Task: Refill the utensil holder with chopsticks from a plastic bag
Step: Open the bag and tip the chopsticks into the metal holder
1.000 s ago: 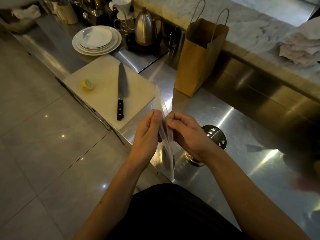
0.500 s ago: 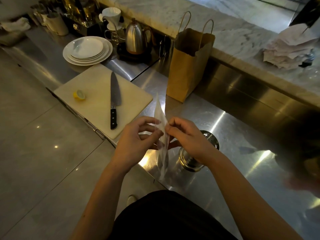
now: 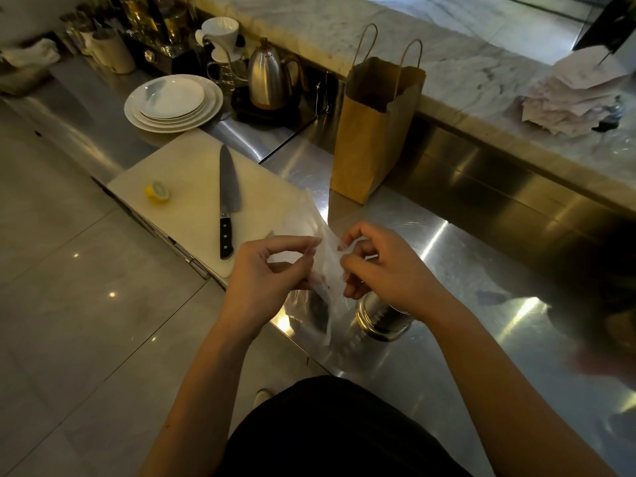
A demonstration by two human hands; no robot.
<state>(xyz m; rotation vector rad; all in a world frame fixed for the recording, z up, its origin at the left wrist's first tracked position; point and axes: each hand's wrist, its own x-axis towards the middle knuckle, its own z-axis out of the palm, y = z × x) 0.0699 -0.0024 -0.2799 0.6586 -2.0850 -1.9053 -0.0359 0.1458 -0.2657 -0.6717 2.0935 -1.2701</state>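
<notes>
A clear plastic bag (image 3: 321,266) hangs upright between my hands above the steel counter's front edge. My left hand (image 3: 265,280) pinches its left side with thumb and fingertips. My right hand (image 3: 382,266) pinches the right side near the top. Something dark shows through the bag's lower part; I cannot make out chopsticks. The round steel utensil holder (image 3: 380,320) stands on the counter just under my right wrist, mostly hidden by it.
A white cutting board (image 3: 192,201) with a black-handled knife (image 3: 227,201) and a lemon piece (image 3: 157,191) lies to the left. A brown paper bag (image 3: 371,132) stands behind. Stacked plates (image 3: 172,103) and a kettle (image 3: 268,79) sit further back.
My hands have drawn a little apart, pulling the two sides of the bag's top away from each other. The camera view has shifted, so the counter items sit lower in the frame.
</notes>
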